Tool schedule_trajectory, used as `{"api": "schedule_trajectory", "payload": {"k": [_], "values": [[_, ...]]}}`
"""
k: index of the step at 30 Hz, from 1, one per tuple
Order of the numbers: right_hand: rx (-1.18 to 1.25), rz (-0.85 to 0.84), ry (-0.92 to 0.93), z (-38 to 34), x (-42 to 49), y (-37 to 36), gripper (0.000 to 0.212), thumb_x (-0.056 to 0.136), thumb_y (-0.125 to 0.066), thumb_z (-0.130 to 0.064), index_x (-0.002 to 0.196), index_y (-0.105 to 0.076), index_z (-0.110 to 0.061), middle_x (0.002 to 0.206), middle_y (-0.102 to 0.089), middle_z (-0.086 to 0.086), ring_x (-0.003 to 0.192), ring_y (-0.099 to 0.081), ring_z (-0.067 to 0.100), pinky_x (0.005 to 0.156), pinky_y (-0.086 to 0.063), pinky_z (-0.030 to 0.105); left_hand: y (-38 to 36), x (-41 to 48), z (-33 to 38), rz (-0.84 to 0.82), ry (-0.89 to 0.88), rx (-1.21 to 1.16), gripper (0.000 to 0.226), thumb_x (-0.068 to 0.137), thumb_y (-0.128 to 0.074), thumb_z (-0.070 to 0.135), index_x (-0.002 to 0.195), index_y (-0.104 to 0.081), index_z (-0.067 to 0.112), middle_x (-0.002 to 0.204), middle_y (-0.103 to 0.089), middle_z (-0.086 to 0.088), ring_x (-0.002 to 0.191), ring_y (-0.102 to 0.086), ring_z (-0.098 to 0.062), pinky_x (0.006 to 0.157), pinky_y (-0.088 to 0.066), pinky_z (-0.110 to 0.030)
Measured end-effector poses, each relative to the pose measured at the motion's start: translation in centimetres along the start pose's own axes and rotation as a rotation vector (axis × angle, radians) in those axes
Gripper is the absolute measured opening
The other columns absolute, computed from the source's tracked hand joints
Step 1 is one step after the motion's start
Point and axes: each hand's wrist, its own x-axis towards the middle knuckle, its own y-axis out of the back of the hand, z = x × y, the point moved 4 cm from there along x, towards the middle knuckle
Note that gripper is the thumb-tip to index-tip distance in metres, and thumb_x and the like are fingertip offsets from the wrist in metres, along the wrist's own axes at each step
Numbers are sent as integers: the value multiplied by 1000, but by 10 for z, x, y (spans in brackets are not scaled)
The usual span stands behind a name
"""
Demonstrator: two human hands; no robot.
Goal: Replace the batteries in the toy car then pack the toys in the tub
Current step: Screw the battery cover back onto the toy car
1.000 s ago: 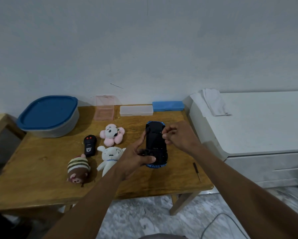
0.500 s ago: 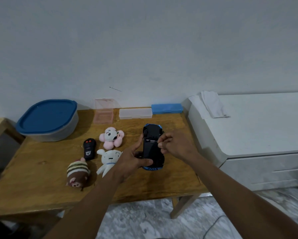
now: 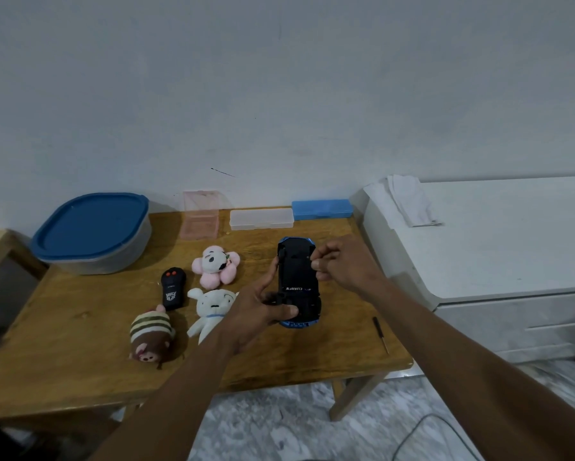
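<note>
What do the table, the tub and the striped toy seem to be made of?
Table: likely varnished wood, with visible grain and slight sheen.
Tub: probably plastic, cloudy translucent wall, matte blue lid.
Striped toy: looks like soft plush fabric, fuzzy surface.

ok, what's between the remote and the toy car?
Head view: two plush toys, the pink flower plush and the white plush animal, lie between the remote and the upturned toy car.

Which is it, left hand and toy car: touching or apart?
Touching. The head view shows the left hand gripping the upturned toy car, with the thumb curled across its underside and the fingers along its left edge.
</note>
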Motion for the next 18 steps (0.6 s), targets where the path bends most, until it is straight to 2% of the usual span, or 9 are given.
{"api": "schedule_trajectory", "payload": {"k": [7, 11, 18], "values": [[-49, -13, 14, -4, 2, -1, 7, 83, -71, -7, 83, -70, -14, 80, -71, 5, 73, -72, 17, 76, -61, 40, 4, 2, 3, 1, -2, 21, 99, 76, -71, -13, 146, -31, 45, 113, -71, -14, 109, -67, -28, 97, -51, -51], [-89, -31, 44, -5, 3, -1, 5, 83, -71, -7, 85, -71, -12, 79, -71, 4, 72, -72, 15, 75, -61, 38, 4, 1, 2, 15, -34, 61, 100, 75, -73, -12, 145, -31, 45, 115, -71, -8, 113, -64, -25, 98, -50, -53], [-81, -18, 10, -4, -1, -2, 5, 83, -71, -8, 83, -70, -12, 78, -71, 3, 71, -72, 16, 74, -61, 38, 2, -2, 2, 24, -81, 96, 97, 74, -75, -8, 130, -37, 61, 115, -71, -5, 115, -63, -24, 98, -50, -53]]}}
